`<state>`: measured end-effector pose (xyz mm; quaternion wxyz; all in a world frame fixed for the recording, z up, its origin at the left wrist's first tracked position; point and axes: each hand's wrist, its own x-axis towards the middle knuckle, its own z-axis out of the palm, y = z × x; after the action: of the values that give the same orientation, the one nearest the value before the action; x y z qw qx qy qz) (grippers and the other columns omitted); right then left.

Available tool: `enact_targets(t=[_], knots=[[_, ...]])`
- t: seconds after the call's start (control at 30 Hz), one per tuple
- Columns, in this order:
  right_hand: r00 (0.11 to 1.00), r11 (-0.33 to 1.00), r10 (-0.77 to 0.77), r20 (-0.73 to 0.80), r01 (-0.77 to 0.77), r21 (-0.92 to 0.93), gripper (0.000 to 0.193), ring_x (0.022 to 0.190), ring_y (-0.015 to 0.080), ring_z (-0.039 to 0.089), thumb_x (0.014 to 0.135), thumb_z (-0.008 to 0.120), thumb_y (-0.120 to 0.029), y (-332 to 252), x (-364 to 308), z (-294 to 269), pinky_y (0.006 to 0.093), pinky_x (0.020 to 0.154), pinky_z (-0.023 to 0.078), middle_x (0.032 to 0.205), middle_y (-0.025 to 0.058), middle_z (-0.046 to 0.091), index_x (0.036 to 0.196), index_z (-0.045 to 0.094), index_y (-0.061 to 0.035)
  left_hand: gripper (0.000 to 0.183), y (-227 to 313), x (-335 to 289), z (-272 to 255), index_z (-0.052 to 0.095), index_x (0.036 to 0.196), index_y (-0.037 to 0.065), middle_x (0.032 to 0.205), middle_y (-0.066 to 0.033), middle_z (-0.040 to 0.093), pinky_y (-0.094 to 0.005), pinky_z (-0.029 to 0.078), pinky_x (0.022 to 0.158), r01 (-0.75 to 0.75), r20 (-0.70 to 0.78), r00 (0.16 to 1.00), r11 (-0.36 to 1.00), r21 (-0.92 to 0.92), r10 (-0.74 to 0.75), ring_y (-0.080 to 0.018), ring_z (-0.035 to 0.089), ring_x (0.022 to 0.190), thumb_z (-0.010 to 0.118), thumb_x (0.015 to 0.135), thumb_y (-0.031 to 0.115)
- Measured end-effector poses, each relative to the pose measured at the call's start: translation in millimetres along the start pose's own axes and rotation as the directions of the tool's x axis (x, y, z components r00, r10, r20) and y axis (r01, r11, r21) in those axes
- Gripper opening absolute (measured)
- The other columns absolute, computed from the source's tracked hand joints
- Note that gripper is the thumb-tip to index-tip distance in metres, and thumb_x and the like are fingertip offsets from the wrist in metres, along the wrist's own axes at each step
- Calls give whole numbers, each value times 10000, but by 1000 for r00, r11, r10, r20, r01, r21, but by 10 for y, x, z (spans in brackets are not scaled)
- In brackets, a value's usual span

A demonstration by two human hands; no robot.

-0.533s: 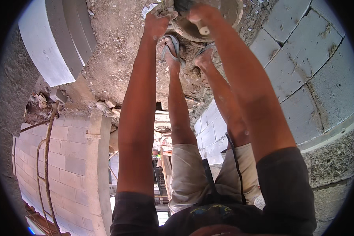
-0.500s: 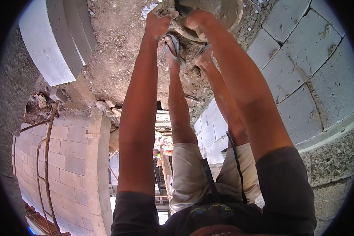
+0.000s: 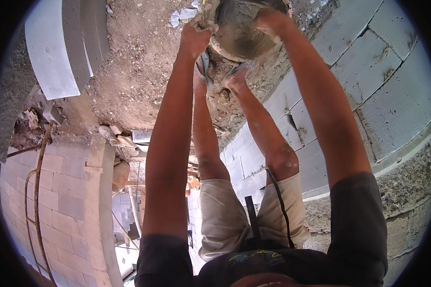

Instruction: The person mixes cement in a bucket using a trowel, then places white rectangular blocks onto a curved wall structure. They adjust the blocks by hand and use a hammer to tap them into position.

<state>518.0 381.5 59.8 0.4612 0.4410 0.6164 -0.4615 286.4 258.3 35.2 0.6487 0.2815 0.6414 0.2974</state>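
Observation:
A round tub (image 3: pixel 220 51) of wet grey mortar (image 3: pixel 244 36) sits on the ground at the top of the view. Over its right part is my right hand (image 3: pixel 271 23), fingers curled closed; a pale bit shows beneath them, but what they grip is hidden. My left hand (image 3: pixel 196 39) is closed beside the tub's left rim, its fingers smeared with mortar. Whatever it holds, if anything, is too unclear to name. Both arms reach out straight, and my sandalled feet stand just below the tub.
A wall of grey blocks (image 3: pixel 330 124) runs close along the right. Large pale blocks (image 3: pixel 48 52) stand at upper left. Below them are a bent metal bar (image 3: pixel 37 182) and a concrete post (image 3: pixel 98 191). White scraps (image 3: pixel 182 16) lie on the gravelly dirt (image 3: pixel 134 62).
My right hand has moved right across the tub, uncovering more mortar. My left hand is slightly lower in view. The view has shifted, showing more of the tub.

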Motion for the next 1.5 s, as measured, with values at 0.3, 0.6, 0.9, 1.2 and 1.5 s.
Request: enact_targets(t=[0.3, 0.6, 0.9, 1.2, 1.5], knots=[[969, 998, 30, 245, -14, -65, 590, 1037, 337, 691, 713, 737, -378, -331, -823, -73, 411, 887, 540, 1145, 189, 726, 1197, 713, -43, 399, 120, 32, 85, 699, 1255, 27, 1039, -50, 759, -328, 533, 806, 115, -98, 989, 993, 28, -111, -153, 673, 909, 779, 888, 163], [995, 996, 58, -86, -52, 72, 445, 926, 308, 714, 761, 717, -319, 337, 204, 358, 436, 791, 557, 1032, 192, 745, 1111, 752, -47, 515, -79, -12, 76, 686, 1200, -37, 1088, -273, 738, -476, 572, 863, 106, -110, 991, 967, 231, -83, -409, 731, 999, 754, 808, 289], [954, 983, -58, 296, 3, 183, 574, 983, 288, 681, 704, 810, -504, -341, -602, 150, 415, 902, 528, 1146, 164, 725, 1158, 768, -155, 629, 268, -167, 159, 617, 1401, 117, 1130, -226, 735, -459, 551, 922, 237, -135, 969, 932, 274, -206, -369, 710, 1049, 768, 832, 338], [983, 948, -114, -146, 64, -310, 491, 951, 323, 728, 872, 719, -445, 279, -311, -490, 454, 754, 585, 1032, 178, 729, 1131, 731, -29, 576, 62, -134, 216, 642, 1363, 86, 1070, -173, 759, -424, 559, 841, 303, -185, 951, 868, 393, -248, -301, 731, 940, 785, 877, 360], [938, 882, 187, 293, -291, 370, 338, 793, 214, 712, 927, 642, -355, 128, -41, 501, 363, 665, 583, 988, 81, 744, 1117, 753, -98, 591, 127, -224, 169, 650, 1355, 86, 1101, -227, 745, -466, 556, 908, 273, -171, 958, 915, 296, -231, -385, 715, 1026, 769, 819, 303]])
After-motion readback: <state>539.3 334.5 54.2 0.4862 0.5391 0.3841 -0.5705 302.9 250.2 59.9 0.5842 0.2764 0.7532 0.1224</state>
